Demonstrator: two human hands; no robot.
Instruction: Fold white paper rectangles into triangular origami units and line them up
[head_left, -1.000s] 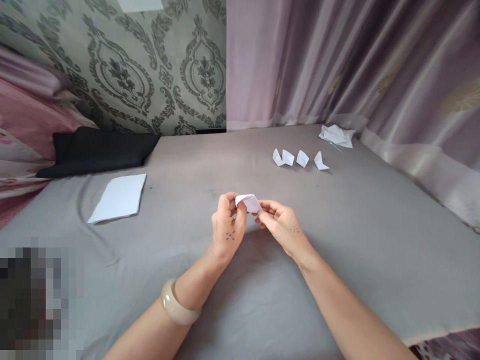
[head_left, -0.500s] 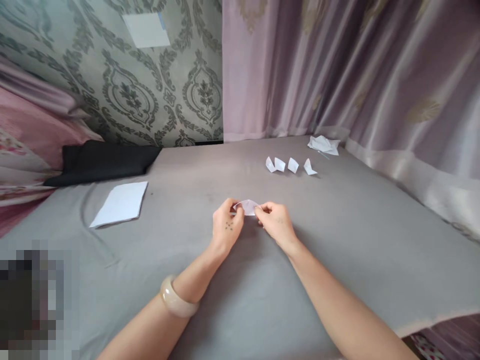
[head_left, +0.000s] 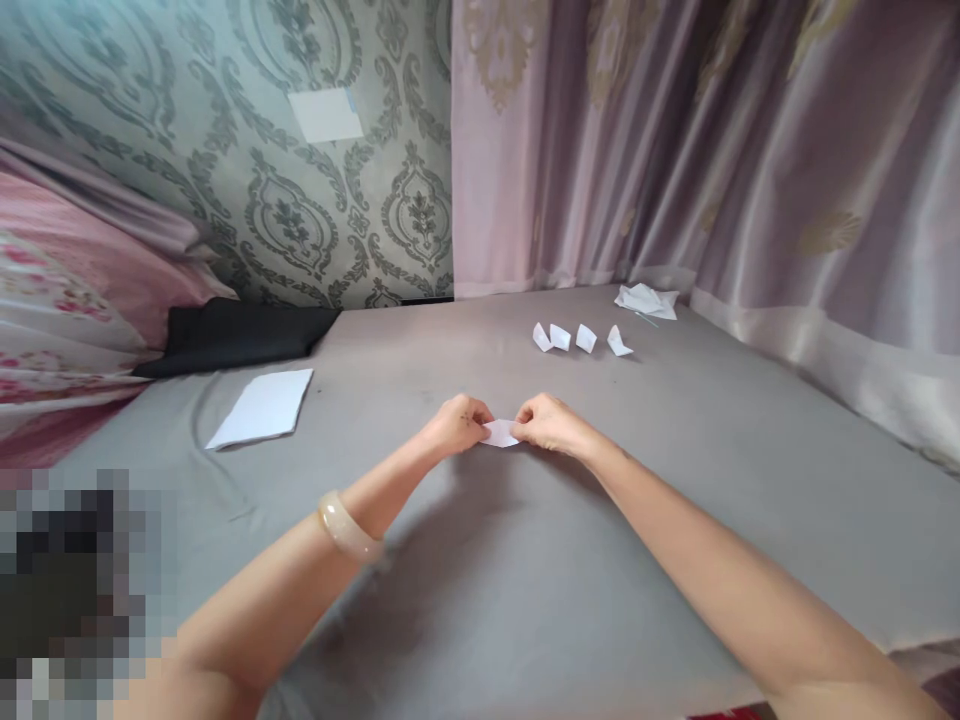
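A small piece of folded white paper [head_left: 500, 433] is stretched between my two hands above the grey cloth. My left hand [head_left: 459, 425] pinches its left end with thumb and fingers. On the opposite end, my right hand [head_left: 551, 424] grips the paper the same way. Fingertips behind the paper are partly hidden. Farther back stand several small folded white paper pieces [head_left: 586, 339] in a loose row.
A stack of white paper sheets [head_left: 262, 408] lies at the left, with a black folded cloth [head_left: 240, 335] behind it. Crumpled white paper [head_left: 646, 300] rests at the far right near the curtain [head_left: 570, 150]. The grey cloth [head_left: 420, 600] covers the surface.
Both hands have turned, with the wrists raised and the forearms spread wider. The paper between them has tilted and now shows a downward-pointing lower edge. The camera view has shifted slightly.
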